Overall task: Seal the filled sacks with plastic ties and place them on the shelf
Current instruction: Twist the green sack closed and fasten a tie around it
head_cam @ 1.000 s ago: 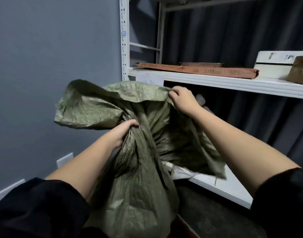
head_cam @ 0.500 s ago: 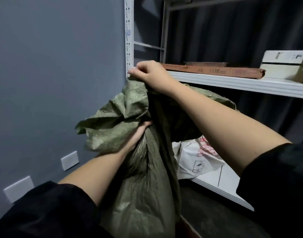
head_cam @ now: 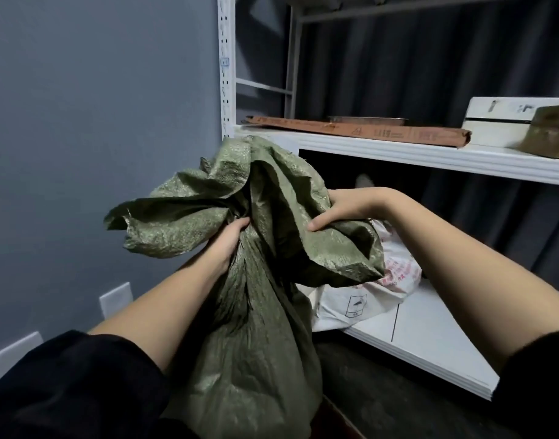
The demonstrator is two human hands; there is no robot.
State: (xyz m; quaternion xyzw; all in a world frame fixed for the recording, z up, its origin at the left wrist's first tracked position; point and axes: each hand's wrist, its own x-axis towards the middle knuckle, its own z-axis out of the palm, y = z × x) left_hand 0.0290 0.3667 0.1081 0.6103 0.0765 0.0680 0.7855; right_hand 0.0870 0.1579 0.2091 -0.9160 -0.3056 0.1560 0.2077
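- Left of centre, the left hand (head_cam: pixel 230 239) keeps its grip around the gathered neck of the green sack (head_cam: pixel 253 312).
- At centre right, the right hand (head_cam: pixel 341 210) has dropped from the top edge and now pinches a side fold.
- No tie shows; the shelf (head_cam: pixel 430 343) waits at lower right.

Both hands gripping the green sack (head_cam: pixel 259 327)

Left hand (head_cam: pixel 229 239) clenched round its gathered neck; right hand (head_cam: pixel 344 209) clutching loose fabric just above, forearms extended.
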